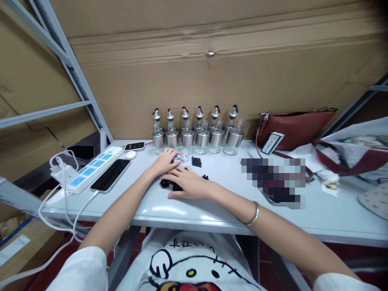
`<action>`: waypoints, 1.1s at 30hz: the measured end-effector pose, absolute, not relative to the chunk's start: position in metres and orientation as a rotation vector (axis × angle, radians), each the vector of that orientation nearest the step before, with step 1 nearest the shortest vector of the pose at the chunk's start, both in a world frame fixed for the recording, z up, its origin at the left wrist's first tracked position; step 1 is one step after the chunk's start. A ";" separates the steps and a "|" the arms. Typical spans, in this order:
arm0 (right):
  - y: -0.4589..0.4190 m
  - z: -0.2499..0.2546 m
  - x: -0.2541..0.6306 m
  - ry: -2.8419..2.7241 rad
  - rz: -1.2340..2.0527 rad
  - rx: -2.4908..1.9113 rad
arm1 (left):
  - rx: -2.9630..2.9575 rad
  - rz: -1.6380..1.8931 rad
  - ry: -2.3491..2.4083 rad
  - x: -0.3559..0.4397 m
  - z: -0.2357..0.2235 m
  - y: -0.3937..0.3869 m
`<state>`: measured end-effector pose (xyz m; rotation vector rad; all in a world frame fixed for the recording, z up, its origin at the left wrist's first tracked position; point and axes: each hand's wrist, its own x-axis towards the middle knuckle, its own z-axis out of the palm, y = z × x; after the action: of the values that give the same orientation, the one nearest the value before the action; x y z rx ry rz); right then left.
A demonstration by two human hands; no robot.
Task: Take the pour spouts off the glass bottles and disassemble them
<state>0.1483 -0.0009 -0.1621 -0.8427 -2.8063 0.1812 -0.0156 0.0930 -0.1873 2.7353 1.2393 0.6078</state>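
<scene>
My left hand (165,163) rests on the table, its fingers and thumb curved around a small silver cap (177,158). A second silver cap (184,157) lies just right of the fingertips. Beside it, my right hand (190,184) lies palm down with fingers and thumb apart, over several round black parts (165,183); some are hidden under the palm. Short black tubes (196,161) lie in a group beyond the right hand. Small black pieces (205,177) show by its knuckles. Behind stand glass bottles with steel bands (188,138); the back row carries pourer spouts (185,112).
On the left are a power strip (91,167), a phone (111,175) with a white cable, a small display device (134,146) and a white round object (131,155). A brown bag (294,131), a blurred dark item (273,180) and a plastic bag (363,141) occupy the right.
</scene>
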 end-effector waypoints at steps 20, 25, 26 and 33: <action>0.003 -0.174 0.137 -2.721 0.059 -0.809 | 2.710 0.611 1.257 -0.014 -0.188 0.095; -0.002 -0.170 0.144 -2.695 0.072 -0.802 | 2.680 0.595 1.295 -0.016 -0.181 0.088; -0.003 -0.169 0.145 -2.691 0.085 -0.804 | 2.679 0.589 1.303 -0.016 -0.181 0.086; -0.007 -0.159 0.150 -2.636 0.177 -0.799 | 2.695 0.545 1.326 -0.016 -0.169 0.087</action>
<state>0.1502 -0.0071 -0.1587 -0.7991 -2.6358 0.1769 -0.0159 0.0867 -0.1687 2.6950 1.3263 0.5452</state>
